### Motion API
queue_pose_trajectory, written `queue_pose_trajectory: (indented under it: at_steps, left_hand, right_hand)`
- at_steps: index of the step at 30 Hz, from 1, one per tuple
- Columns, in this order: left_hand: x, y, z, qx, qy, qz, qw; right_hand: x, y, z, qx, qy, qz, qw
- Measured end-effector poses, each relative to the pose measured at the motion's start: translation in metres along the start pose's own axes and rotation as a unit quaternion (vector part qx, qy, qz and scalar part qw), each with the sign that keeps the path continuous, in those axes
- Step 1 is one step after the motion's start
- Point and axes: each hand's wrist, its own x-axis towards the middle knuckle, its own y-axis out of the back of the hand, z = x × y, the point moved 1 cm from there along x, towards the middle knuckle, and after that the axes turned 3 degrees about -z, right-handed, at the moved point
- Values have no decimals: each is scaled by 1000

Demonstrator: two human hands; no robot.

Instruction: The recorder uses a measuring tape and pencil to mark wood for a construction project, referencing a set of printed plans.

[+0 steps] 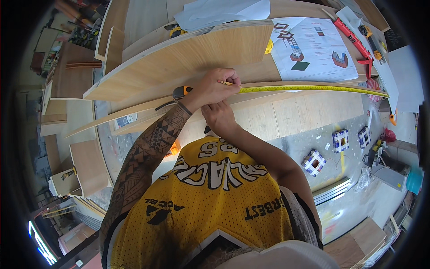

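My tattooed left hand (214,87) is closed on a pencil (225,83), its tip at the near end of a yellow tape blade (313,88). The blade runs right along the edge of a long wooden board (188,56) lying on the workbench. The yellow and black tape measure case (181,92) sits just left of my left wrist. My right hand (219,117) lies directly below the left hand, pressed against the board's near edge; its fingertips are hidden under the left hand. My yellow mesh jersey fills the lower middle.
A sheet of printed drawings (313,45) lies on the bench to the right, with a red bar clamp (356,40) beside it. Wooden panels (89,166) stand at the left. Blue and white blocks (340,141) sit on the floor at the right.
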Motion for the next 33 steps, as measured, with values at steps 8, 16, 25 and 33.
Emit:
queue_pose_trajectory:
  at_steps: [8, 16, 25, 33]
  left_hand:
    - [-2, 0, 3, 9, 20, 10, 1000]
    - [-3, 4, 3, 9, 30, -3, 1000]
    - [-1, 12, 1, -12, 33, 8, 999]
    - [-1, 15, 13, -51, 62, 41, 996]
  right_hand:
    - [-1, 1, -2, -11, 6, -11, 1000]
    - [3, 4, -5, -3, 9, -11, 1000]
    - [10, 3, -6, 4, 6, -25, 1000]
    - [11, 6, -4, 28, -1, -81, 996]
